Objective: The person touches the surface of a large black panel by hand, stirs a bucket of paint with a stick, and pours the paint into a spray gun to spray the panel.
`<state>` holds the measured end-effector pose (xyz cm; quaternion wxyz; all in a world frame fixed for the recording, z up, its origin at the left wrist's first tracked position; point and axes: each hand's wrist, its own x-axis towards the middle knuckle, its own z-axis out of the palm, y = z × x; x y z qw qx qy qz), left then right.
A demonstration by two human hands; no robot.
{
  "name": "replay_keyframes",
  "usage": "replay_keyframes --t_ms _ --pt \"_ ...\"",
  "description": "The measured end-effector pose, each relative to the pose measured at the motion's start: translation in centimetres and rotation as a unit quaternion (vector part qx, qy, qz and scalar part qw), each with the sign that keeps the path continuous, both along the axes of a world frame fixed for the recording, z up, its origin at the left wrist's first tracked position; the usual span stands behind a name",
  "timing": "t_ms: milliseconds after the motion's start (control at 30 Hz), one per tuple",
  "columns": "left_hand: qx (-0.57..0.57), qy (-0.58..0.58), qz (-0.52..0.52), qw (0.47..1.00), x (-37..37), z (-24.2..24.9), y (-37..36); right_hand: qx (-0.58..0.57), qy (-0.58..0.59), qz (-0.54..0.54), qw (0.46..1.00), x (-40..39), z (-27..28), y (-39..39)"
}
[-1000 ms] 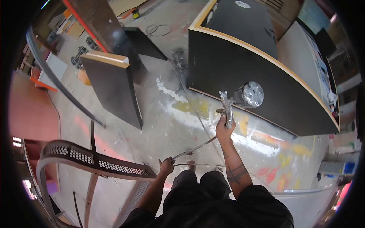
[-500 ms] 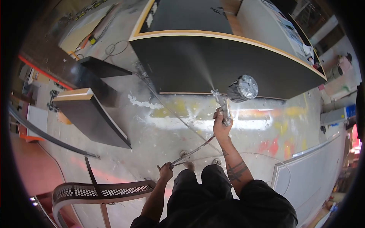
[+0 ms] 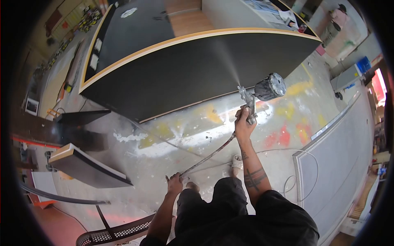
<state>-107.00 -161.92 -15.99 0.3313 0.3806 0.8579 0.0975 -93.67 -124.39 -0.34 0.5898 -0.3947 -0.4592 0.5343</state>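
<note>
My right hand (image 3: 245, 123) is wrapped round the handle of a paint-spattered spray gun (image 3: 248, 100). A round, paint-crusted cup (image 3: 271, 87) sticks out to the right of the gun. From the nozzle a pale mist fans out toward the long black panel (image 3: 176, 76), which has a light wood edge on top. An air hose (image 3: 211, 155) runs from the gun's handle down to my left hand (image 3: 175, 183), whose fingers are closed on it. The gun stands apart from the panel's surface.
A black board with a wood edge (image 3: 90, 166) stands at left. Below it is a curved perforated piece (image 3: 123, 233). A grey panel (image 3: 328, 164) lies at right. The hose trails over the paint-stained floor (image 3: 197, 135). Another person (image 3: 338, 18) is in the far right background.
My view has turned and I have stepped rightward along the black panel. The spray gun now points at a part nearer its right end, with mist still coming out. Both hands keep their hold.
</note>
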Motion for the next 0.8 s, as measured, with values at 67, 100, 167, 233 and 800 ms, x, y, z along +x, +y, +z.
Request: replay_keyframes --t_ms 67,100,167,233,800 --pt "0.012 0.001 -0.008 1.000 2.2 0.6 3.7 -0.013 0.011 -0.014 1.000 3.0 -0.1 3.9" --pt "0.026 -0.004 -0.003 1.000 3.3 1.0 5.7 -0.002 0.014 -0.024 1.000 4.6 -0.2 5.9" --pt "0.033 -0.009 -0.005 0.999 6.2 1.8 9.0 0.002 0.016 -0.041 0.999 8.1 -0.2 9.5" --pt "-0.019 -0.047 -0.020 0.999 7.8 2.4 12.8 -0.011 0.034 -0.054 0.998 10.8 0.8 13.3" --pt "0.019 -0.019 -0.055 0.998 11.2 -3.0 13.4 -0.056 -0.124 0.069 0.988 23.9 0.1 13.4"
